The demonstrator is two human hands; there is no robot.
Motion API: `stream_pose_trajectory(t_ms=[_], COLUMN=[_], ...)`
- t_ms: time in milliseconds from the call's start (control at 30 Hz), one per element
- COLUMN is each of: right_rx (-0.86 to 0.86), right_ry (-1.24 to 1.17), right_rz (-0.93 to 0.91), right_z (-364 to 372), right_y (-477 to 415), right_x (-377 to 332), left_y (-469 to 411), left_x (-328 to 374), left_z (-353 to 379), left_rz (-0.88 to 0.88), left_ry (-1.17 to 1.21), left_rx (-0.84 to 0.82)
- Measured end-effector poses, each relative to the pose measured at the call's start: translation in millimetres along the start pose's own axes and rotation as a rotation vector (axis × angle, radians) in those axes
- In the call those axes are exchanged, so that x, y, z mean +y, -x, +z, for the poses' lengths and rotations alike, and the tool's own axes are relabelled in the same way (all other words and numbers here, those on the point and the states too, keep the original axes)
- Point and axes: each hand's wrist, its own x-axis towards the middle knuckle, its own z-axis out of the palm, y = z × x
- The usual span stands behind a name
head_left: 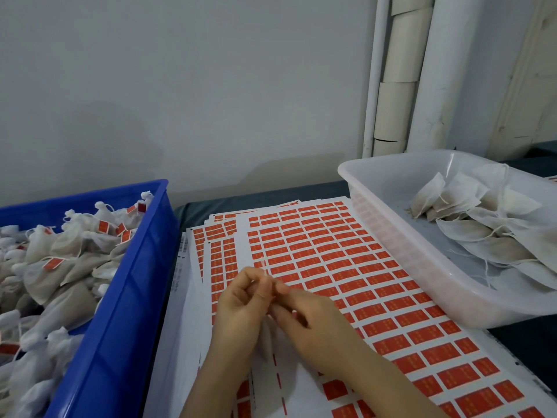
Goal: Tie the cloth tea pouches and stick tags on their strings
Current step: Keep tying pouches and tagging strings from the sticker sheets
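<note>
Blue crate [120,297] blocks left, clear tub [391,236] right; sticker sheets [331,251] btwn passable.

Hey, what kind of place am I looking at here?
Probably a small tea-packing workshop: a blue crate of tied, tagged pouches, a clear tub of untied pouches, and red sticker sheets spread between them.

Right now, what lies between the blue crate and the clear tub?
Sticker sheets, with the left hand and right hand over them, in the head view.

A plain grey wall [180,86] with white pipes [428,70].
</note>
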Motion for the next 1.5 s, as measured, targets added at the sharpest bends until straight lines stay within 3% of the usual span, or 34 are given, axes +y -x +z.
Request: stream_pose_trajectory(t_ms=[167,367,533,700,1033,1300,1500], right_rx=[0.130,0.164,0.270,0.336,0.486,0.442,0.338], right_ry=[-0.150,-0.360,-0.491,-0.502,-0.627,-0.554,-0.497], right_rz=[-0.058,0.114,0.206,0.306,0.425,0.314,0.234], right_z=[-7,-13,-20,-21,-28,-32,-31], right_y=[-1,-4,-4,-7,-8,-7,-7], right_x=[-5,-6,2,7,8,8,6], left_y=[2,1,4,4,9,9,10], left_x=[0,3,0,-7,-3,1,11], left_z=[6,6,13,17,17,10,9], left_rz=[-0.003,-0.029,-0.018,-0.028,-0.088,-0.125,-0.128], left_ry=[-0.019,0.019,-0.207,-0.375,-0.365,-0.303,-0.329], left_rx=[-0.103,-0.064,-0.140,-0.201,-0.314,-0.382,-0.306])
